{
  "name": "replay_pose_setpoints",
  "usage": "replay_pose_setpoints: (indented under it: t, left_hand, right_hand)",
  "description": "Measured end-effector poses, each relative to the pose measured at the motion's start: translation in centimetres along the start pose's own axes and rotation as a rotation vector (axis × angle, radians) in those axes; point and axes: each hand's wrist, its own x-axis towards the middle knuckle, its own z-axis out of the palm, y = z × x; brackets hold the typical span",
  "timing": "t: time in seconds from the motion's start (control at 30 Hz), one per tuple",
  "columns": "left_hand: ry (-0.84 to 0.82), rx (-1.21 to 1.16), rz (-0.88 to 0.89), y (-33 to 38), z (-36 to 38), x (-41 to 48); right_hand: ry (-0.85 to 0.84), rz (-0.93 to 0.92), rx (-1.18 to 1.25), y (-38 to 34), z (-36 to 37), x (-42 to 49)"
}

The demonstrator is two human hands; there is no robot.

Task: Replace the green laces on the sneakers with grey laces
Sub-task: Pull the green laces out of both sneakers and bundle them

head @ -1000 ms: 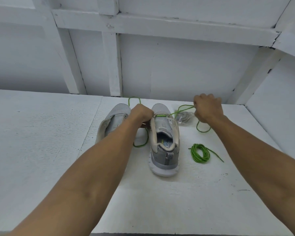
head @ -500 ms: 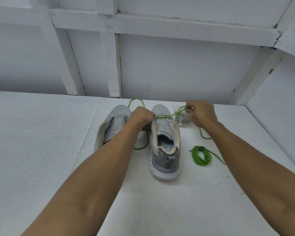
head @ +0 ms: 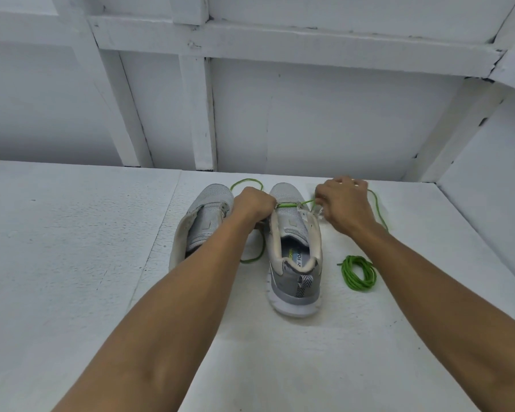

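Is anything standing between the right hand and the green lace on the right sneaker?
Nothing visible does. The right hand pinches the green lace just beside the sneaker, and the left hand grips the sneaker's other edge.

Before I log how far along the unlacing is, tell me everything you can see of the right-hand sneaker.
The sneaker has a grey knit upper, cream collar lining, white sole and striped heel tab. It stands upright on the white table, heel toward the camera. One span of green lace crosses near the toe; the nearer eyelets look empty. The left hand grips its left edge there; the right hand pinches the lace on its right.
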Motion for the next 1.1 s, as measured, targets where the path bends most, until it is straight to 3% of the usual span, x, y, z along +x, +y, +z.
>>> replay_pose_setpoints:
  t: [0.2, 0.33, 0.4, 0.57, 0.7, 0.8, 0.97, 1.1]
  left_hand:
    - [-0.023, 0.024, 0.012, -0.3, -0.1, 0.6]
    - [-0.049, 0.082, 0.017, -0.1, 0.2, 0.8]
    - [-0.053, 0.132, 0.038, 0.6, 0.1, -0.6]
    - [0.045, 0.077, 0.018, 0.9, 0.0, -1.2]
    - [0.012, 0.029, -0.018, -0.1, 0.0, 0.6]
    - [-0.017, 0.076, 0.000, -0.4, 0.1, 1.1]
    - [0.093, 0.081, -0.001, 0.5, -0.1, -0.4]
    - [0.050, 0.038, -0.007, 0.3, -0.1, -0.1]
  right_hand:
    - [0.006, 0.256, -0.137, 4.5, -1.5, -0.3]
    - [-0.105, 0.048, 0.069, 1.2, -0.7, 0.0]
    - [-0.156, -0.032, 0.034, -0.5, 0.1, -0.1]
    - [-0.154, -0.016, -0.089, -1.2, 0.7, -0.4]
    - [-0.126, 0.275, -0.238, 1.6, -1.0, -0.4]
    - [-0.205, 0.420, -0.190, 3.0, -1.7, -0.6]
    - [-0.266, 0.068, 0.069, -1.1, 0.0, 0.4]
    - [-0.206, 0.052, 0.039, -1.4, 0.4, 0.0]
